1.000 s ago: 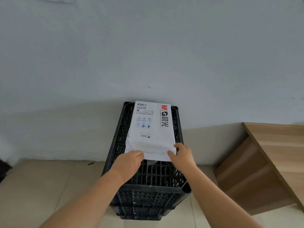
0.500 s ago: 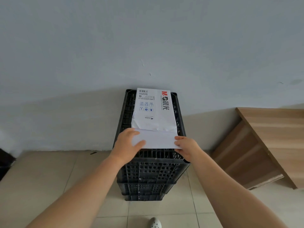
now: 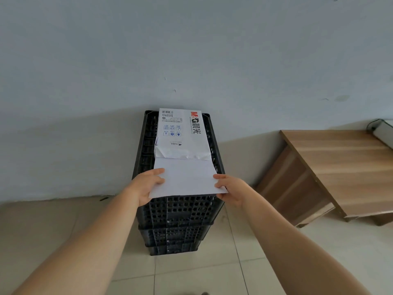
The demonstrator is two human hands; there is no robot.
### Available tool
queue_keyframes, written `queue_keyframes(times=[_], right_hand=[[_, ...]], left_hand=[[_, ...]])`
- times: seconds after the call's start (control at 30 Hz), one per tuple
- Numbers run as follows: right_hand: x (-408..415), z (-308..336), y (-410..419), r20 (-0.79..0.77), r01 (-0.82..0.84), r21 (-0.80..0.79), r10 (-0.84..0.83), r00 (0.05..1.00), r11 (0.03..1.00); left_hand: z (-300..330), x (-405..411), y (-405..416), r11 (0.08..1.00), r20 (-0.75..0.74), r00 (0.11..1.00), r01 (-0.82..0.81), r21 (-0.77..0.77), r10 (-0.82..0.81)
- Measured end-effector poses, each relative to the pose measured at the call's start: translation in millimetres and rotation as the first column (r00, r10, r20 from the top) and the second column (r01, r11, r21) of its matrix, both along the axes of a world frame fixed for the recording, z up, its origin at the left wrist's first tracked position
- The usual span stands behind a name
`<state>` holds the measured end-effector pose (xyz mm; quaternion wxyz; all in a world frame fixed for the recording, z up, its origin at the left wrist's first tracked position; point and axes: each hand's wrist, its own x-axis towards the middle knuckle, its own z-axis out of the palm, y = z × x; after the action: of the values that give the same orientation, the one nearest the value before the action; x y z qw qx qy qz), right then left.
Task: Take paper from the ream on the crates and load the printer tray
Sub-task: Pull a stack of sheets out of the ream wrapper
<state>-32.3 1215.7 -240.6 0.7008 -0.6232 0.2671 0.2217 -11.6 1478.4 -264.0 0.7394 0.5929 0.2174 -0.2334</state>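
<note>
- Head view looks down at a stack of black plastic crates [image 3: 176, 211] standing on a pale tiled floor [image 3: 276, 262], pushed up against a light grey-blue wall [image 3: 191, 50].
- I count 3 crate tiers on the near face, all perforated with little square holes.
- Lying flat on the top crate is the paper ream [image 3: 182, 133], white wrapper with a red and black M&G logo, a barcode and some small blue icons. Its near end is torn open and crumpled.
- Sticking out of that open end is a batch of plain white sheets [image 3: 187, 177], drawn toward the person so the near edge hangs just past the crate's front rim.
- Left hand [image 3: 146, 186] has the left edge of the sheets: thumb on top, fingers curled under, so it's pinching the paper. Can't say how many sheets, too thin to tell.
- Right hand [image 3: 230, 188] does the same on the right near corner, thumb on top, fingers tucked below, pinching that side.
- Both forearms are bare and reach in from the bottom corners.
- Off to the right there's a wooden table [image 3: 340, 162] near the crates but not touching, with the corner of some white device [image 3: 382, 133] and a dark cable at the frame edge. Can't tell what it is.
</note>
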Motion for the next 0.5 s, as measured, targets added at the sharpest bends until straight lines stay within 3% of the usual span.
queue_keyframes(times=[0.13,0.5], right_hand=[[-6,6,-1,-0.023,0.027,0.070,-0.025,0.999,0.997],[-60,17,-25,0.109,-0.136,0.013,0.133,0.985,0.991]], left_hand=[[10,-15,-4,0.999,0.021,0.999,-0.032,0.011,0.031],[52,-100,-28,0.986,0.092,0.993,-0.088,0.145,0.075]])
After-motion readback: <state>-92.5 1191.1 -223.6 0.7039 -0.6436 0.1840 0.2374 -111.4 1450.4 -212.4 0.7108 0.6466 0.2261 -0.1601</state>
